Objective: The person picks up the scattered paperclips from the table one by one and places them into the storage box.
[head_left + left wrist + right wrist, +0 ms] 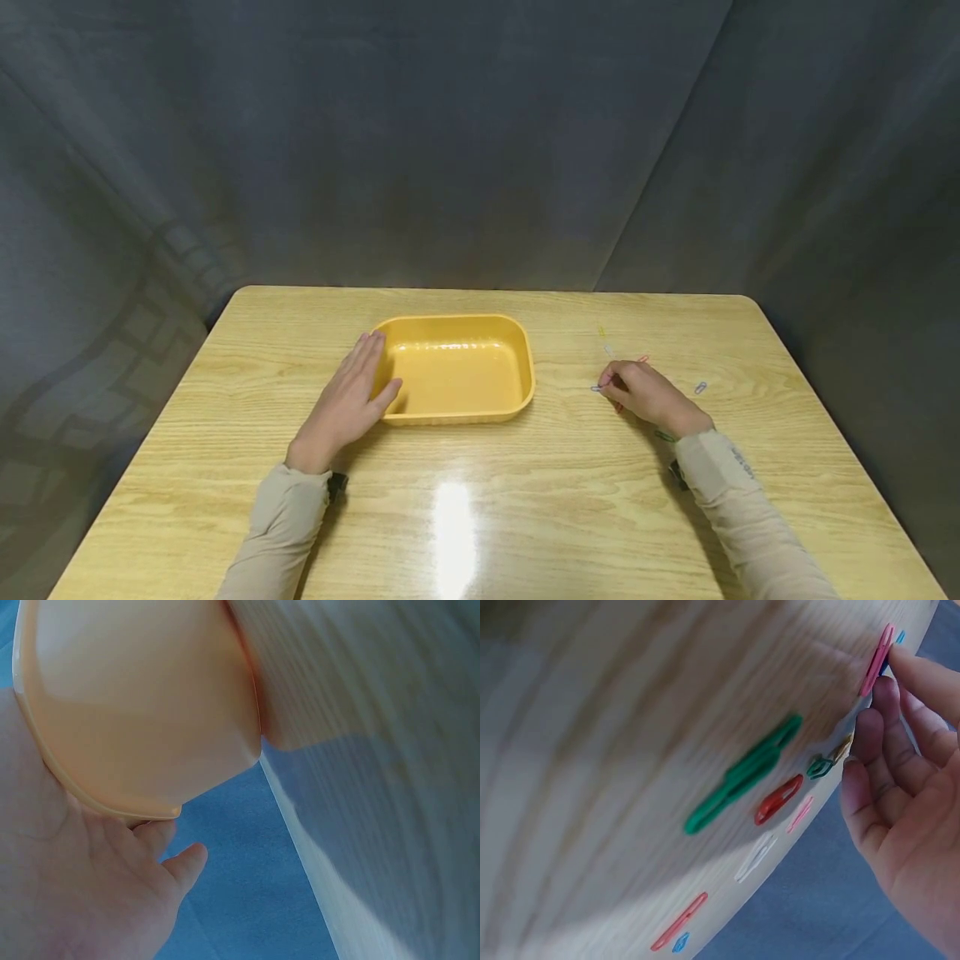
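A yellow plastic basin (453,416) stands near the middle of the table. My left hand (347,400) rests against its left end, fingers straight along the rim and thumb at the front corner. The left wrist view shows the palm beside the basin's outer wall (142,735). To the right, my right hand (637,392) is down at the tabletop, its thumb and fingertips pinching a blue paper clip (596,388). Beside those fingertips lies a pink paper clip (877,660) in the right wrist view. The hand partly hides the paper clips around it.
Several coloured paper clips lie scattered about the right hand: a green one (742,776), a red one (778,799), a white one (756,857), a yellow one (602,332) and a blue one (701,387). Dark curtains (450,167) hang behind the wooden table (540,500).
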`<state>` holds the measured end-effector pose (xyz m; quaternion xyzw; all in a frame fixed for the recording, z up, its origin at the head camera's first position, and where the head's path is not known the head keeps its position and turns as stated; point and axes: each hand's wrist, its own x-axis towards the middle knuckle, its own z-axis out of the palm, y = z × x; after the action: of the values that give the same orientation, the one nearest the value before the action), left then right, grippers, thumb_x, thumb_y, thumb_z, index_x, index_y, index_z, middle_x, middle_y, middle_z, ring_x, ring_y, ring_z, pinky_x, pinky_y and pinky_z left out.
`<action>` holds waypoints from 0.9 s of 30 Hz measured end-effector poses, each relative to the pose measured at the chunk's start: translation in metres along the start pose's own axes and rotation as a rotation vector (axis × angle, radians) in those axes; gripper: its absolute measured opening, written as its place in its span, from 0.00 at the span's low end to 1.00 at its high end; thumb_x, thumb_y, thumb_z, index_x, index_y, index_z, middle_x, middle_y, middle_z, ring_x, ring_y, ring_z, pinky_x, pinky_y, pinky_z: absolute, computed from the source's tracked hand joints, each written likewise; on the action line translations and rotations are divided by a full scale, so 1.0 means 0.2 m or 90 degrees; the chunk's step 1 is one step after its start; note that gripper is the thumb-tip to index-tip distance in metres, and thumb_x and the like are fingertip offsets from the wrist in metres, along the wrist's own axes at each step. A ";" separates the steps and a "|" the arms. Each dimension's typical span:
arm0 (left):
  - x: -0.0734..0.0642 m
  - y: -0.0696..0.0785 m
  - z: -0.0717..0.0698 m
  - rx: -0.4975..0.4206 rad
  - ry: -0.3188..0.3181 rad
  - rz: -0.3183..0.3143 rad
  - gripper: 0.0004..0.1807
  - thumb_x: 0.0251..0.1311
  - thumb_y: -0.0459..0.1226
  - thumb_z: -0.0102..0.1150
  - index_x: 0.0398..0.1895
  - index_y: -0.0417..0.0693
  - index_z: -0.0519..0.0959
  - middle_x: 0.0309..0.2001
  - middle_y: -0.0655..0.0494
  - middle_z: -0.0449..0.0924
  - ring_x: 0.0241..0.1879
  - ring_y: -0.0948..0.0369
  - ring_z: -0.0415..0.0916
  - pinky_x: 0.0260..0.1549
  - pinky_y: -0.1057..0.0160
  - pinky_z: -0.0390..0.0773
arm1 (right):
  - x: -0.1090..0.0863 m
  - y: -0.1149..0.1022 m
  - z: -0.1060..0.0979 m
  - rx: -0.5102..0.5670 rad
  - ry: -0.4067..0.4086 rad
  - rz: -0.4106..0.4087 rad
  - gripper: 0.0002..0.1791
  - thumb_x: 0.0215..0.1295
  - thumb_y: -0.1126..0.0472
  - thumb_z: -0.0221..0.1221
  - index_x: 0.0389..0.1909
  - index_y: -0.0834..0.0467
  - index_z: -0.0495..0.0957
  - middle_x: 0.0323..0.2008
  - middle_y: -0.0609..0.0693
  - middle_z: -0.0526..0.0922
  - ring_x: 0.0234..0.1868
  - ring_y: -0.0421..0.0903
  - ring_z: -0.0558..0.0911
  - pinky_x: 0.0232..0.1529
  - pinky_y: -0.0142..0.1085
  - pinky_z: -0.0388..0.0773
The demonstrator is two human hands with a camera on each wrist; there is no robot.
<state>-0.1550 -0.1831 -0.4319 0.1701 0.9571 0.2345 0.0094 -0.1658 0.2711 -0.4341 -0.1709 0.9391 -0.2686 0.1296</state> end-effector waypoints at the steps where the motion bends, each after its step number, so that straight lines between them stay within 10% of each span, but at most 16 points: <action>1: 0.00 0.00 0.00 -0.001 0.000 0.000 0.43 0.74 0.52 0.45 0.80 0.40 0.40 0.81 0.44 0.38 0.80 0.46 0.35 0.78 0.45 0.44 | 0.00 0.00 0.00 0.001 0.001 0.005 0.04 0.71 0.68 0.56 0.40 0.65 0.77 0.23 0.47 0.79 0.22 0.39 0.77 0.30 0.29 0.77; 27: 0.00 0.00 0.00 -0.001 0.000 -0.003 0.43 0.74 0.54 0.44 0.80 0.40 0.41 0.81 0.44 0.38 0.81 0.48 0.33 0.79 0.45 0.44 | 0.02 -0.02 0.00 0.016 -0.018 -0.016 0.04 0.69 0.70 0.56 0.40 0.65 0.78 0.22 0.48 0.79 0.22 0.38 0.74 0.28 0.28 0.74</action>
<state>-0.1546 -0.1826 -0.4313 0.1680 0.9572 0.2353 0.0102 -0.1680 0.2675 -0.4321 -0.1847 0.9314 -0.2799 0.1414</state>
